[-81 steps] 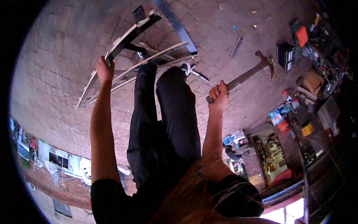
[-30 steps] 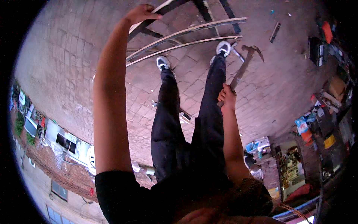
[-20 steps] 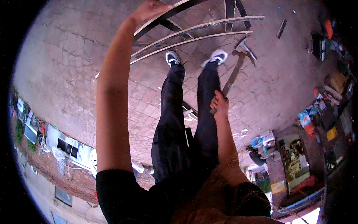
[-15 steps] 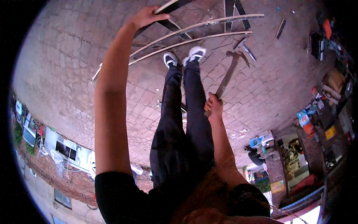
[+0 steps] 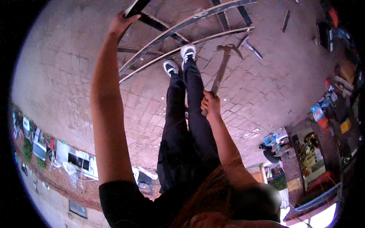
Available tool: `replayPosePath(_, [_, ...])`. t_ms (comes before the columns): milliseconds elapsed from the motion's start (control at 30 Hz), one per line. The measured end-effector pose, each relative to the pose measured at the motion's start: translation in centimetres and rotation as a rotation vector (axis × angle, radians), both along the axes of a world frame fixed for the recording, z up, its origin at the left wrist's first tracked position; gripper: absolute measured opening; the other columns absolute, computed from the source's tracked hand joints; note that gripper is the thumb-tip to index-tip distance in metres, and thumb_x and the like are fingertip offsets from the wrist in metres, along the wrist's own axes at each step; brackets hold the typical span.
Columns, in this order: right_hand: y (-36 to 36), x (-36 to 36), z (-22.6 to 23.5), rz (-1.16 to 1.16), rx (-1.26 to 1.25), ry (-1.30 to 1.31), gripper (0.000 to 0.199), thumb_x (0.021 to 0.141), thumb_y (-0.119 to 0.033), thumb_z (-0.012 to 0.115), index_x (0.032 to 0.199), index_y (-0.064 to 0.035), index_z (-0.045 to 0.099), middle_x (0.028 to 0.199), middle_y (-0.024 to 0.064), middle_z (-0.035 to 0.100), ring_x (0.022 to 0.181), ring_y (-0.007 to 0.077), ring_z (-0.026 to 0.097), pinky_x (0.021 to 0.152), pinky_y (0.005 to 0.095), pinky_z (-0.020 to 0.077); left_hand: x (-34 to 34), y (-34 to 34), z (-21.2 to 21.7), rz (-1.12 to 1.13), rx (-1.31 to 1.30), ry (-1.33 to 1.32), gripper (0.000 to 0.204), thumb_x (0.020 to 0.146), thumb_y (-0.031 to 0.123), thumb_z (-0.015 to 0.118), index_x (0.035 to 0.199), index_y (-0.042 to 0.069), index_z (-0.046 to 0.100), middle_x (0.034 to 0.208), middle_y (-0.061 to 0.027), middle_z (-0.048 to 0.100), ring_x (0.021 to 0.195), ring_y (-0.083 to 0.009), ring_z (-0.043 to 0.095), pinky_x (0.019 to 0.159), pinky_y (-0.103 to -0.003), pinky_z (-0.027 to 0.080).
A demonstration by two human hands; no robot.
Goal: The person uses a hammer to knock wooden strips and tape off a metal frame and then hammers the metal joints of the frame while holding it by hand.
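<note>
My right hand [image 5: 211, 104] is wrapped round the lower handle of a worn, rusty-brown claw hammer [image 5: 220, 74], whose head points away from me above the paving. At the far left, my left hand [image 5: 123, 23] grips the edge of a dark wooden frame [image 5: 178, 28]. Long strips with pale edges and dark faces form it, joined by shorter crosspieces; part of it runs out of the picture at the top. My left fingers are partly hidden behind the strip. On the ground past the raised hammer lies a second hammer [image 5: 251, 49] with a lighter handle.
My shoes [image 5: 188, 52] stand on brick paving [image 5: 258, 87] at the frame's near strip. A loose dark wood piece [image 5: 286, 21] lies at the far right. Along the right side sit a blue container [image 5: 270, 140] and assorted clutter; parked vehicles [image 5: 41, 142] show at the left.
My left hand and the frame have shifted left and toward the top of the picture. The claw hammer, still in my right hand, appears slightly farther left. One foot has stepped forward.
</note>
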State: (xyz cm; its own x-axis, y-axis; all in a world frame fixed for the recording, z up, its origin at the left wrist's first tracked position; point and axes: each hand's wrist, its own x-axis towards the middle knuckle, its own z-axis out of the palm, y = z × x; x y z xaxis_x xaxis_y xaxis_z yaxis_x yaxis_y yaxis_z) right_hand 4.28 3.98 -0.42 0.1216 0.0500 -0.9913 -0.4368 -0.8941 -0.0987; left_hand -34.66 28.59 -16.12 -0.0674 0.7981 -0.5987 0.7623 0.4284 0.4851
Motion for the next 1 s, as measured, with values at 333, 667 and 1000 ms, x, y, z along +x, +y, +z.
replayPosePath(333, [6.9, 1.6, -7.5, -0.378, 0.167, 0.033, 0.043, 0.086, -0.039, 0.055, 0.057, -0.0155, 0.034, 0.046, -0.0038, 0.028, 0.034, 0.0094, 0.025, 0.036, 0.026, 0.0206, 0.1, 1.9, -4.3, 0.114, 0.103, 0.191, 0.068, 0.067, 0.064, 0.064, 0.094, 0.001, 0.064, 0.076, -0.0106, 0.064, 0.073, -0.0199, 0.06, 0.071, -0.031, 0.046])
replayPosePath(667, [13.7, -0.8, -14.8, -0.86, 1.002, -0.335, 0.045, 0.089, -0.042, 0.048, 0.059, -0.0163, 0.028, 0.049, -0.0039, 0.022, 0.04, 0.0092, 0.02, 0.04, 0.0258, 0.0198, -0.3, 2.3, -5.6, 0.158, 0.148, 0.124, 0.056, 0.075, 0.056, 0.062, 0.069, 0.0, 0.06, 0.061, -0.0056, 0.06, 0.062, -0.0145, 0.06, 0.064, -0.026, 0.045])
replayPosePath(1000, [8.1, 0.3, -28.2, -1.208, 0.716, 0.268, 0.037, 0.084, -0.02, 0.054, 0.055, -0.0154, 0.031, 0.047, -0.0036, 0.026, 0.039, 0.0083, 0.026, 0.039, 0.0237, 0.0272, 0.0, -0.5, -4.0, 0.199, 0.256, 0.103, 0.044, 0.08, 0.043, 0.064, 0.071, 0.0, 0.061, 0.063, -0.004, 0.059, 0.059, -0.0109, 0.057, 0.058, -0.025, 0.045])
